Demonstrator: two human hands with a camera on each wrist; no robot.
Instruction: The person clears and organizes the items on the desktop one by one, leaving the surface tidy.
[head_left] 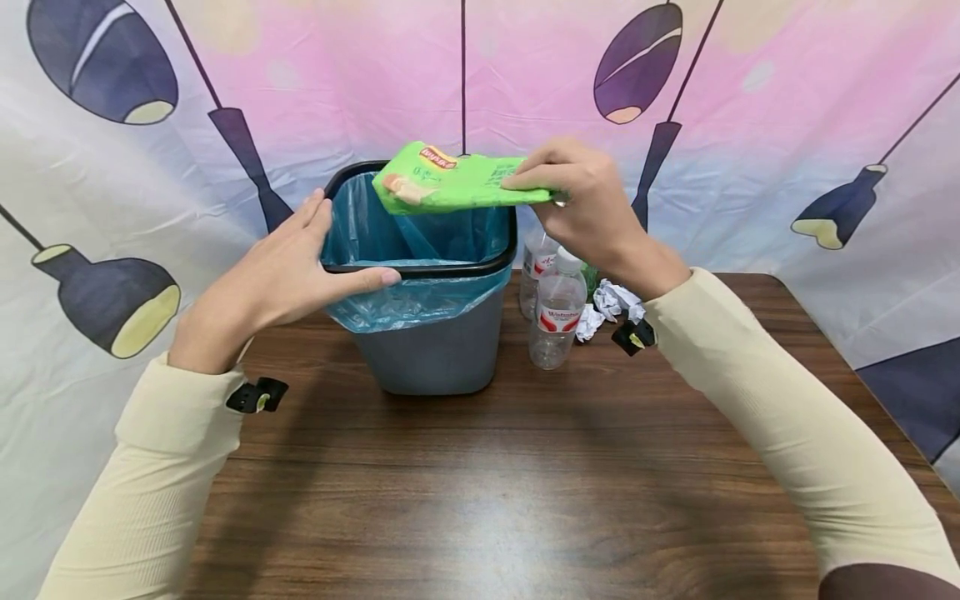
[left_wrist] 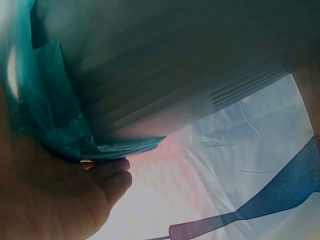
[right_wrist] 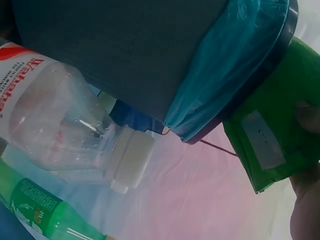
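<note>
My right hand [head_left: 588, 196] pinches a bright green snack bag [head_left: 450, 179] by its right end and holds it over the mouth of a grey trash can [head_left: 438, 350]. The bag lies nearly flat, with a red and yellow logo on its upper face; its underside [right_wrist: 265, 140] shows a pale label in the right wrist view. My left hand [head_left: 277, 262] rests at the can's left rim, its fingers extended along the side and its thumb lying across the front rim. A blue plastic liner [head_left: 420, 302] folds over the black rim. The can's bottom inside is hidden.
Clear plastic bottles [head_left: 553, 321] with red labels stand right of the can. Behind them are a green bottle [right_wrist: 47, 210] and crumpled white paper [head_left: 617, 302]. All stand on a dark wooden table [head_left: 480, 483], with a patterned curtain [head_left: 360, 75] behind.
</note>
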